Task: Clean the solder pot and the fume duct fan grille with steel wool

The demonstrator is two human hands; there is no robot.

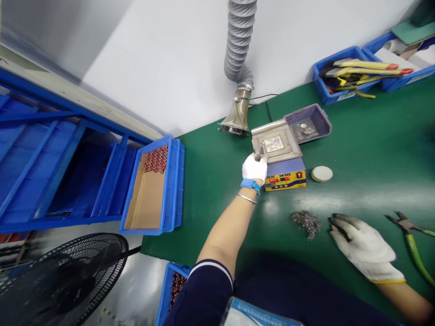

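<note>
My left hand (pixel 254 167), in a white glove with a blue wristband, reaches out to the left edge of a solder pot (pixel 279 154) with a yellow and blue front. Its fingers are closed on a small dark thing held at the rim of the pot's tray of molten metal (pixel 273 144). My right hand (pixel 365 246), also gloved with dark fingertips, lies flat on the green mat, fingers stretched toward a small heap of metal scraps (pixel 306 222) just left of it.
A grey fume hose with a funnel (pixel 238 113) hangs behind the pot. A purple tray (pixel 311 123), a round white puck (pixel 321 174), green-handled cutters (pixel 413 240), blue bins of tools (pixel 346 74), a blue crate with red parts (pixel 158 181) and a fan (pixel 64 280) surround the mat.
</note>
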